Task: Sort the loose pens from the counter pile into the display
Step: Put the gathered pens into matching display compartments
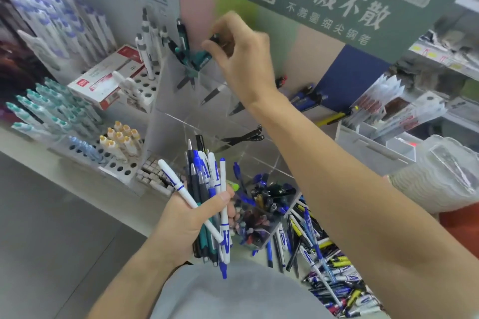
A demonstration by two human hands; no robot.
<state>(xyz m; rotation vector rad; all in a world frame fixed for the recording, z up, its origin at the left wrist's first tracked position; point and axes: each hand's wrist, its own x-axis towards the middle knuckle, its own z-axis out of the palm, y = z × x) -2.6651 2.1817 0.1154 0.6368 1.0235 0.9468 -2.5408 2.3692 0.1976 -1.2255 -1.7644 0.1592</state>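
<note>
- Head view: the teal pen point(203, 55) is pinched at its top end by the right hand point(241, 52), so its tip can drop into the upper compartment of the clear display point(181, 111) with similar pens.
- Left hand point(190, 223) grips a bundle of pens point(207, 189) upright, ready for the next picks.
- Loose pile point(329, 267) lies on the desk, lower right.
</note>
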